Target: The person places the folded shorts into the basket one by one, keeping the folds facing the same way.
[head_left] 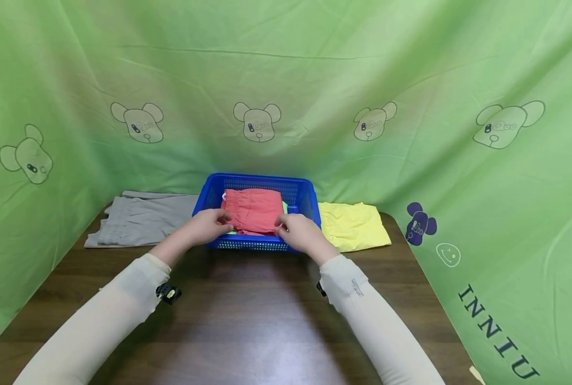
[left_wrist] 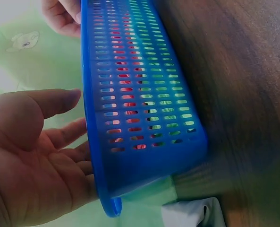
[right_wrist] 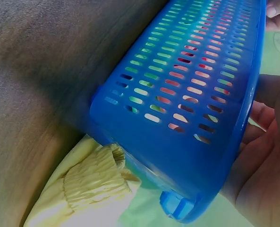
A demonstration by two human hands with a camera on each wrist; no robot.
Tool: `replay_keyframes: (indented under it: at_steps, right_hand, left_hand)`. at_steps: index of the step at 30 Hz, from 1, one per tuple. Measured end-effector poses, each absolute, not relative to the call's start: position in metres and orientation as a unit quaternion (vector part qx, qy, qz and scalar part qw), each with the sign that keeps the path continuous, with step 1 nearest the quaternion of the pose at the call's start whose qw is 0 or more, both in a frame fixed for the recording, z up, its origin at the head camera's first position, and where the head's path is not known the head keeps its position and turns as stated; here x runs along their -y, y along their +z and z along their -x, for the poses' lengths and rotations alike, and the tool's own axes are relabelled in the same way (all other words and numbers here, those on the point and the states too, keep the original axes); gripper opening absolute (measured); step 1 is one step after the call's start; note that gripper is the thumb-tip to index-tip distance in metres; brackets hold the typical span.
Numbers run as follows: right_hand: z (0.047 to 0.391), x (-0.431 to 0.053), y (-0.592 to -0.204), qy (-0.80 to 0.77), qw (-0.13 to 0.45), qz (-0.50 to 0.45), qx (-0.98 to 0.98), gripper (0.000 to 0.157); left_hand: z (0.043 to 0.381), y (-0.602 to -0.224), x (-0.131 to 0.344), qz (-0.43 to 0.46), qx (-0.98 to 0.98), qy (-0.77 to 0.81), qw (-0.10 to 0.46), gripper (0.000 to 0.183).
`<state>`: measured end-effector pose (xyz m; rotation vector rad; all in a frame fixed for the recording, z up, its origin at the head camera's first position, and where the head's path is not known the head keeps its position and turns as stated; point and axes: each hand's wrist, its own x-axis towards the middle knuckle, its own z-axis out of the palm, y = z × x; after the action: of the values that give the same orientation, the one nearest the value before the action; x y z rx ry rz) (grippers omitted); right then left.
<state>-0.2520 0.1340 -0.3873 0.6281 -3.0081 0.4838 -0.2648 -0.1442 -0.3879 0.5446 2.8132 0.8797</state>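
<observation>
Folded red shorts (head_left: 254,209) with a gathered waistband lie inside a blue perforated basket (head_left: 251,245), on top of something light green that shows at the edges. My left hand (head_left: 210,225) reaches over the basket's front left, fingertips at the shorts' left edge. In the left wrist view that hand (left_wrist: 40,156) has its thumb apart from the fingers, whose tips the rim partly hides. At the opposite edge of the shorts is my right hand (head_left: 299,231), its fingers reaching past the front rim. The right wrist view shows its thumb and fingers (right_wrist: 261,113) apart behind the rim.
Folded grey trousers (head_left: 146,218) lie left of the basket on the wooden table (head_left: 262,315). Yellow folded clothing (head_left: 354,225) with an elastic waistband lies close on the right. A green curtain (head_left: 315,80) with printed bear heads hangs behind and along both sides.
</observation>
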Motion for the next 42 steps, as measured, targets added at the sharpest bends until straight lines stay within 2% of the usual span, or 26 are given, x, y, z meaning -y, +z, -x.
replay_keyframes:
  at_steps: [6,14,26,37,42]
  right_hand:
    - [0.245,-0.136,-0.386,0.163,0.038,-0.221,0.961,0.017]
    - [0.236,-0.135,-0.387,0.162,0.038,-0.233,0.958,0.018]
    - [0.221,-0.140,-0.385,0.152,0.079,-0.257,0.951,0.014]
    - [0.208,-0.155,-0.383,0.132,0.130,-0.274,0.944,0.015]
    - [0.204,-0.162,-0.383,0.134,0.149,-0.282,0.938,0.015]
  left_hand:
    - [0.257,-0.389,0.148,-0.206,-0.916,0.340,0.058,0.034]
    - [0.244,-0.390,0.146,-0.226,-0.911,0.344,0.028,0.028]
    - [0.230,-0.390,0.141,-0.268,-0.906,0.320,-0.072,0.020]
    - [0.216,-0.387,0.133,-0.311,-0.898,0.301,-0.084,0.019]
    - [0.213,-0.387,0.132,-0.317,-0.886,0.330,-0.071,0.021]
